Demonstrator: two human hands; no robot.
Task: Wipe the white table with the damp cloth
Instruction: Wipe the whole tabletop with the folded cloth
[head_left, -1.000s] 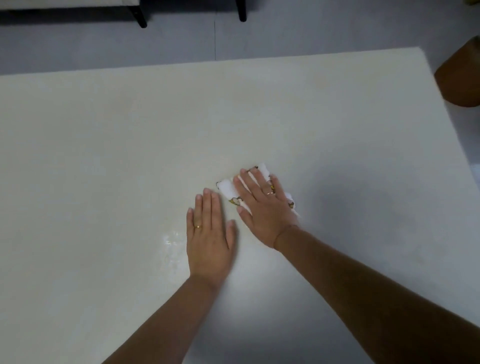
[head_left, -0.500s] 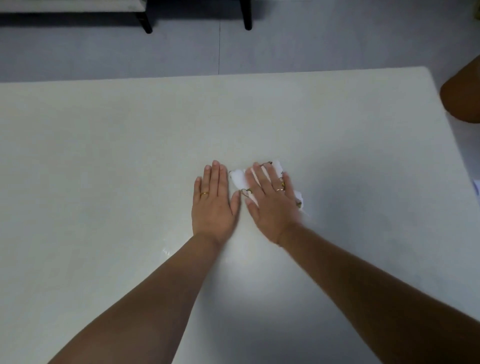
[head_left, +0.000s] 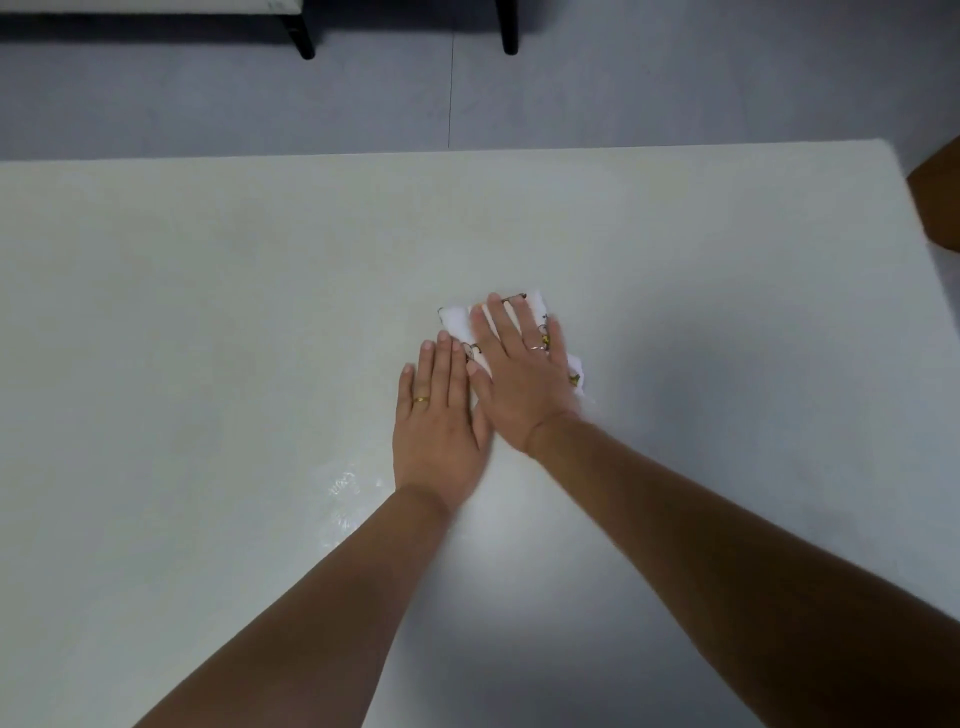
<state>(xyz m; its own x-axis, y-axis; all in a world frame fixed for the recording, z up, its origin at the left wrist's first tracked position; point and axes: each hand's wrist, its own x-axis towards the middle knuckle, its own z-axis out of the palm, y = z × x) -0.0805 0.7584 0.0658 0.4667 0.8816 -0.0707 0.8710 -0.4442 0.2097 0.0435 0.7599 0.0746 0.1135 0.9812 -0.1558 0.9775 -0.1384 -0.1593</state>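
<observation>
A small white cloth with a yellow and brown print lies folded on the white table, near its middle. My right hand presses flat on top of the cloth, fingers spread, and covers most of it. My left hand lies flat on the bare table just left of the cloth, its fingertips touching the cloth's edge and its side against my right hand. A wet, shiny patch shows on the table to the left of my left wrist.
The table's far edge runs across the upper part of the view, with grey floor beyond. Dark furniture legs stand on the floor at the top. A brown object sits off the table's right corner.
Both hands and the cloth have slid away from me across the table; my left hand has closed up against my right hand. The wet patch now lies behind them.
</observation>
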